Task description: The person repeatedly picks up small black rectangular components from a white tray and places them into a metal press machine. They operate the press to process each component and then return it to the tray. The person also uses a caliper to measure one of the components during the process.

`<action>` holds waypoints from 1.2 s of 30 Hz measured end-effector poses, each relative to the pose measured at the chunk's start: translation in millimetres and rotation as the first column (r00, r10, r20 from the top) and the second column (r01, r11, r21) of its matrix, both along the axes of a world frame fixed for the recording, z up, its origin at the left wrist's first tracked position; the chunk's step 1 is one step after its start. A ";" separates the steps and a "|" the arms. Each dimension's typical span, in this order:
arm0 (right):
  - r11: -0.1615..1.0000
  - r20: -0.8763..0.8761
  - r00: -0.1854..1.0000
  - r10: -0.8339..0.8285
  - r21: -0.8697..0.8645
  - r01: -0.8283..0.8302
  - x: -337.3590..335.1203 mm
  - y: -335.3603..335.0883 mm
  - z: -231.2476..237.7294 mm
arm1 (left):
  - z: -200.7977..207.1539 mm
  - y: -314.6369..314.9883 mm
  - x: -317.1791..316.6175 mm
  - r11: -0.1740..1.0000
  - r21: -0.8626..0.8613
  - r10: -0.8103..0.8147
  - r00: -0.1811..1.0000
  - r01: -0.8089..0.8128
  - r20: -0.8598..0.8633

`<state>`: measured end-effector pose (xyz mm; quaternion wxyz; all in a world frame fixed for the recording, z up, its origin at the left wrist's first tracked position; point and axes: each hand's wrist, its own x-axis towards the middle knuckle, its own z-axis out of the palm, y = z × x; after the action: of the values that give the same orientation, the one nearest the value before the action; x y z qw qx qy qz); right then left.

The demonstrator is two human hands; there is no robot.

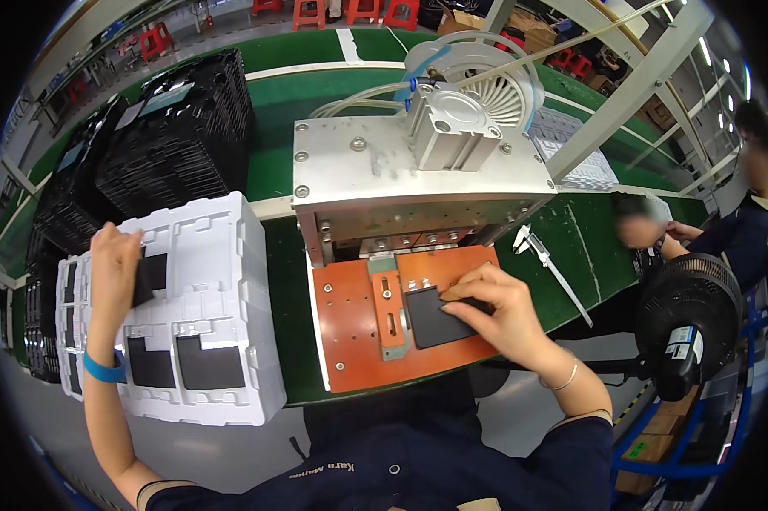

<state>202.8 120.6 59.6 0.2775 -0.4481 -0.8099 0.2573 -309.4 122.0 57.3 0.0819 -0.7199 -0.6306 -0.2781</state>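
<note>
Head view, the only one: R hand [505,311] is on a flat, matt-black piece [439,322] w/ a notched top corner; thumb & fingertips are bent in to its upper R edge, by the notch; looks like a light pinch or press, can't tell if it's actually gripped. That piece lies flat on an orange plate [347,319], just R of a slotted orange bar [381,311], in front of the opening of a silver press [418,180] w/ an air cylinder on top [456,128]; L hand [113,260] is over a white moulded tray [201,223], fingers curled, next to another black piece [151,279] that sits a bit askew; fingertips partly hidden, so can't tell if they're closed on it; more black pieces [209,364] lie in the tray's pockets.

Handling (my guess): piece is prob. light, thin & stiff, w/ a smooth face that may slip or scuff; best held by opp. edges, thumb one side, fingers the other; notch gives an easy spot for a fingertip; go easy on the corners & don't bend it, could be fragile.

Nearby: calipers [561,279] on the green table [292,358], R of the press; black trays [180,140] stacked behind the white one; black fan [690,311] far R.
</note>
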 end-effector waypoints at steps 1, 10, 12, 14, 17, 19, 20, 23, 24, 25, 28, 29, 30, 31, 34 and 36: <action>0.994 0.039 0.999 0.008 0.111 -0.012 -1.8 -1.8 -4.2 | -6.8 -0.6 13.9 1.000 0.010 -0.005 0.998 0.006 -0.055; 0.891 0.176 0.965 0.197 0.379 -0.251 -16.3 12.4 -17.9 | 26.7 -15.2 113.5 0.985 0.082 -0.133 0.965 0.155 -0.227; 0.878 0.216 0.959 0.184 0.403 -0.259 -14.7 12.3 -18.4 | 32.7 -20.9 157.6 0.918 -0.008 -0.395 0.910 0.398 -0.122; 0.868 0.247 0.952 0.179 0.416 -0.271 -15.4 12.2 -17.9 | 32.0 -27.9 198.0 0.746 -0.191 -0.661 0.744 0.638 -0.096; 0.867 0.271 0.948 0.168 0.418 -0.273 -21.6 12.9 -16.4 | 20.5 -28.8 236.7 0.536 -0.420 -0.812 0.584 0.732 -0.018; 0.886 0.265 0.957 0.123 0.405 -0.226 -23.0 11.0 -18.8 | 6.3 -28.3 245.6 0.503 -0.452 -0.836 0.548 0.737 -0.036; 0.890 0.243 0.963 0.121 0.404 -0.213 -23.6 11.7 -19.0 | 6.4 -28.2 246.3 0.505 -0.460 -0.838 0.543 0.731 -0.057; 0.906 0.226 0.967 0.114 0.375 -0.195 -21.4 11.7 -18.5 | 8.4 -26.5 247.6 0.499 -0.472 -0.851 0.513 0.726 -0.110; 0.909 0.245 0.961 0.126 0.360 -0.211 -20.0 11.0 -17.7 | 9.1 -27.3 247.9 0.505 -0.471 -0.851 0.508 0.723 -0.133; 0.911 0.263 0.955 0.139 0.343 -0.228 -19.2 11.1 -17.3 | 9.6 -27.5 248.2 0.511 -0.470 -0.851 0.502 0.720 -0.155; 0.914 0.262 0.954 0.146 0.334 -0.232 -19.1 12.6 -18.1 | 10.0 -25.4 248.5 0.505 -0.466 -0.855 0.496 0.726 -0.153; 0.916 0.247 0.960 0.129 0.341 -0.211 -18.6 13.1 -18.0 | 9.6 -24.7 248.5 0.505 -0.464 -0.854 0.499 0.728 -0.148; 0.917 0.227 0.967 0.116 0.351 -0.192 -19.3 13.8 -17.8 | 9.9 -25.0 247.3 0.509 -0.464 -0.851 0.504 0.725 -0.146; 0.917 0.207 0.973 0.102 0.359 -0.173 -19.6 13.9 -17.2 | 10.3 -25.1 246.9 0.512 -0.464 -0.849 0.508 0.723 -0.145; 0.957 0.094 0.995 0.043 0.281 -0.068 2.4 -4.2 -6.7 | 11.9 -24.4 246.9 0.497 -0.470 -0.856 0.502 0.729 -0.127; 0.975 0.148 0.985 0.093 0.188 -0.120 13.7 -12.8 -4.1 | 10.1 -24.0 245.5 0.479 -0.474 -0.856 0.512 0.739 -0.068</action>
<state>216.5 107.8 55.4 0.2492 -0.3913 -0.8715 0.1590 -63.9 98.0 67.4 -0.1090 -0.9643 -0.2377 -0.0426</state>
